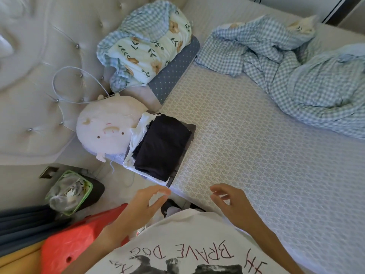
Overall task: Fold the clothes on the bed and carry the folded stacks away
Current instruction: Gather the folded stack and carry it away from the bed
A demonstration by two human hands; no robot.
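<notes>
A folded stack of clothes (161, 147) lies at the near left corner of the bed (246, 155), a black garment on top with white and grey pieces under it. My left hand (147, 202) hovers just in front of the stack's near edge, fingers loosely curved and holding nothing. My right hand (229, 198) hangs over the bed's front edge, a little to the right of the stack, fingers relaxed and empty. Neither hand touches the clothes.
A pig-shaped plush pillow (110, 129) rests against the stack's left side. A rolled floral quilt (146, 46) lies by the tufted headboard (39, 76). A crumpled blue check blanket (296, 72) covers the far right. A red stool (79, 242) and green bin (69, 192) stand on the floor.
</notes>
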